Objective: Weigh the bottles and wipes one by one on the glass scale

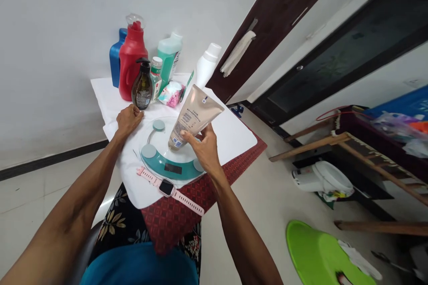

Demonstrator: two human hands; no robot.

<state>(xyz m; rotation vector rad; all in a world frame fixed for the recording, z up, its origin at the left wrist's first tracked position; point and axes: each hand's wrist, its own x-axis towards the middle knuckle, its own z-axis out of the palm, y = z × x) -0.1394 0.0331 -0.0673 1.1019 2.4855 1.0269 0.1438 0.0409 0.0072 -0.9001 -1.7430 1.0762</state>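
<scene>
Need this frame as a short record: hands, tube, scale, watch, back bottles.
left_hand: left hand on white cloth, near dark pump bottle
right_hand: right hand gripping beige tube
tube_pose: tilted, narrow end down over glass scale; contact unclear
scale_display: dark
watch: pink watch, strap laid out, near side of scale
back_bottles: blue bottle, red jug, green bottle, white bottle

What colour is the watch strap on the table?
The watch strap is light pink. You can see it best in the head camera's view.
</scene>
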